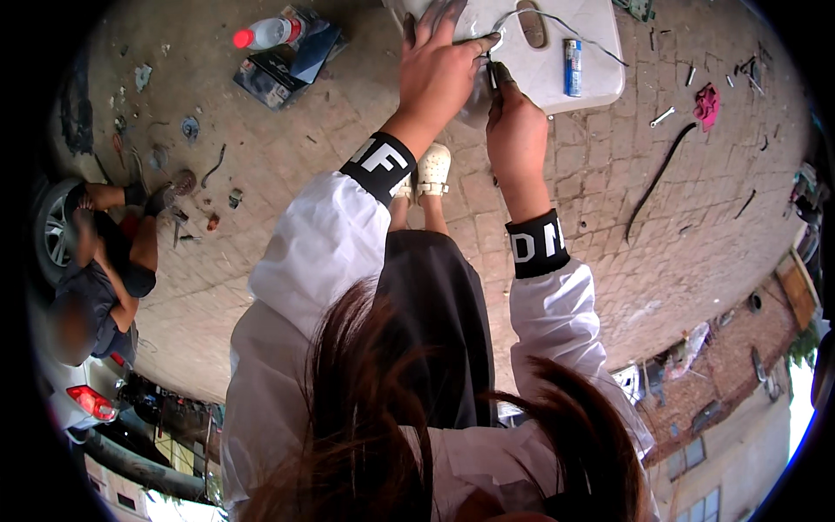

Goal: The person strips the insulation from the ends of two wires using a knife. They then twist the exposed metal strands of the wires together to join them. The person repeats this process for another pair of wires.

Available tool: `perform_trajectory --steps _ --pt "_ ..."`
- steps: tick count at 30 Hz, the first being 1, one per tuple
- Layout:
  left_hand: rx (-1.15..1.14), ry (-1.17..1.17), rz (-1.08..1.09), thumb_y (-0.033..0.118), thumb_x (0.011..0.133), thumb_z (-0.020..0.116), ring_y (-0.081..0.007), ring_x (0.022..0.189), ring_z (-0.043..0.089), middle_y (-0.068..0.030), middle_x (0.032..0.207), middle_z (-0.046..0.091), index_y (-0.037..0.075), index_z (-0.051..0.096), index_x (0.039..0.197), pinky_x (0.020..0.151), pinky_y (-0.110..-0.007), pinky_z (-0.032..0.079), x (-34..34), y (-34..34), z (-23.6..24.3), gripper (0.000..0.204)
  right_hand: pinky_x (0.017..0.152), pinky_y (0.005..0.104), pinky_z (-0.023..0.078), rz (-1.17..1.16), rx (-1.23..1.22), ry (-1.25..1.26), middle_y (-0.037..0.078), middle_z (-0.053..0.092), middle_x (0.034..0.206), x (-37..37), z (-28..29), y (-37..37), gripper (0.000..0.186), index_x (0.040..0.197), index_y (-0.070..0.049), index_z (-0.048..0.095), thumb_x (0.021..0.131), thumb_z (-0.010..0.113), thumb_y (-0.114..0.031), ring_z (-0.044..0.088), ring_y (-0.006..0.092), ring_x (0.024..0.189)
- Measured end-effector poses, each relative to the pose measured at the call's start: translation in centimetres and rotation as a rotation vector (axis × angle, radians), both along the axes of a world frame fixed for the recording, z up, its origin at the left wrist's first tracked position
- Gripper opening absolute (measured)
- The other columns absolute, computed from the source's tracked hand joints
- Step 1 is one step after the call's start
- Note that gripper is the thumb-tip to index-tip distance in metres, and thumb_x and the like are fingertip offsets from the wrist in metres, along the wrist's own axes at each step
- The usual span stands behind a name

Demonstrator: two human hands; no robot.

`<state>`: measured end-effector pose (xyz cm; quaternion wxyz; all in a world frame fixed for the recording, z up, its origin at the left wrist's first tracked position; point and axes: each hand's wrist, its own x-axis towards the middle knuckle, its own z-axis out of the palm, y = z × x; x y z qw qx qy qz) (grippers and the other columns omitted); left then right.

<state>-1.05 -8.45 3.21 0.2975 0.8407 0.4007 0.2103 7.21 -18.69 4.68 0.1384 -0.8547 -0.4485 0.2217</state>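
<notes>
My left hand (435, 83) lies spread over the near edge of a white plastic stool (600, 83), its fingers reaching to the picture's upper edge. The thumb rests beside the end of a thin grey wire (557, 17), which curves across the seat past the oval hole. Closed around a slim, dark tool (493, 76) whose kind I cannot make out, my right hand (516, 130) is close to the left thumb. To its right on the seat lies a blue and white cylinder (572, 68).
On the paved ground left of the stool are a red-capped bottle (265, 34) and dark boxes (291, 65). A wrench (662, 117), pink cloth (706, 106) and black hose (659, 178) lie right. Far left, a person (109, 261) sits by a car wheel (56, 230).
</notes>
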Motion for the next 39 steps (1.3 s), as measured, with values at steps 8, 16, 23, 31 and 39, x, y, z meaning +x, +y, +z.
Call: perform_trajectory --steps 8,16,23,31,39 --pt "0.053 0.051 0.011 0.01 0.074 0.063 -0.0376 0.129 0.038 -0.0175 0.139 0.044 0.016 0.073 0.1 0.107 -0.05 0.03 0.2 -0.1 0.2 0.029 0.063 0.0442 0.053 0.003 -0.054 0.001 0.021 0.066 0.078 0.0 0.6 0.4 0.04 0.126 -0.007 0.055 0.086 0.05 -0.007 0.066 0.0359 0.072" --pt "0.062 0.061 0.006 0.011 0.074 0.063 -0.037 0.129 0.037 -0.0173 0.139 0.044 0.016 0.073 0.1 0.107 -0.05 0.029 0.1 0.0 0.0 0.029 0.062 0.0439 0.053 0.019 -0.057 -0.021 0.021 0.066 0.077 -0.2 0.7 0.1 0.041 0.127 -0.008 0.054 0.086 0.05 -0.007 0.066 0.036 0.071" --pt "0.044 0.054 0.006 0.013 0.076 0.061 -0.0362 0.131 0.035 -0.0169 0.139 0.043 0.016 0.073 0.101 0.108 -0.051 0.028 0.1 -0.2 -0.1 0.028 0.061 0.0433 0.053 0.041 -0.099 -0.047 0.019 0.066 0.078 -0.5 0.5 -0.4 0.045 0.13 -0.008 0.052 0.085 0.049 -0.004 0.065 0.0362 0.069" --pt "0.047 0.089 0.001 0.012 0.076 0.062 -0.0362 0.131 0.035 -0.0169 0.141 0.041 0.016 0.073 0.102 0.108 -0.05 0.028 0.0 -0.2 -0.1 0.029 0.06 0.0429 0.053 0.058 -0.159 -0.059 0.019 0.065 0.08 -0.5 0.4 -1.1 0.049 0.134 -0.012 0.048 0.086 0.048 -0.004 0.065 0.0359 0.069" --pt "-0.089 -0.018 -0.001 0.01 0.072 0.069 -0.0359 0.133 0.033 -0.0165 0.143 0.039 0.016 0.071 0.108 0.109 -0.045 0.029 -0.3 -0.2 0.4 0.036 0.061 0.0449 0.05 -0.049 -0.001 -0.06 0.019 0.064 0.077 -1.1 -0.5 -2.0 0.03 0.115 -0.009 0.061 0.085 0.056 -0.008 0.062 0.038 0.071"
